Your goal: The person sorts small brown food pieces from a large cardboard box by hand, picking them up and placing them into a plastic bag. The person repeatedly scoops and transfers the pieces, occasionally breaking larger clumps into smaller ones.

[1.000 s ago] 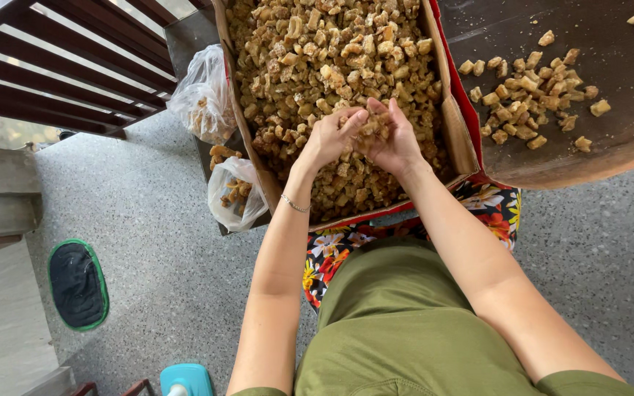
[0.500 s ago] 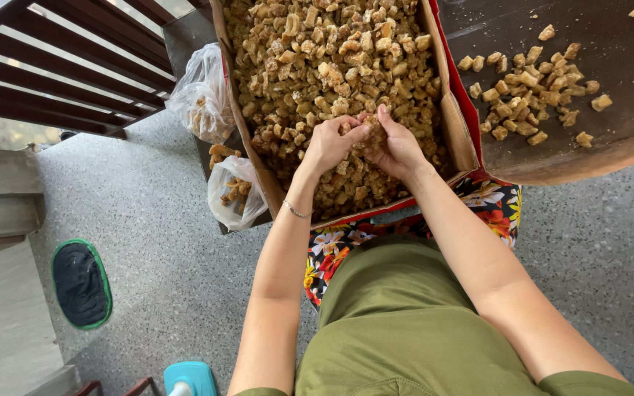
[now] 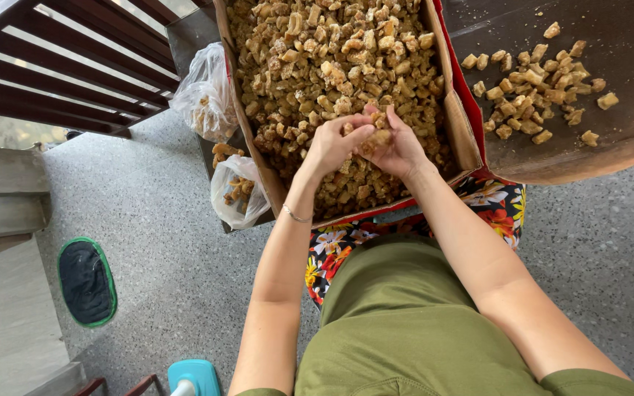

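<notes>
My grip, left hand (image 3: pixel 329 143) and right hand (image 3: pixel 399 147) cupped together on crumbly golden chunks (image 3: pixel 373 137), lifts them over the cardboard box (image 3: pixel 455 125); light, brittle, best scooped from beneath.

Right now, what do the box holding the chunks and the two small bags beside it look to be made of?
The box looks like plain brown cardboard: matte, with a raw cut edge along its bent wall. The two bags look like thin clear plastic film, glossy and crinkled, their contents showing through. Both hands work a clump of the tan chunks.
</notes>
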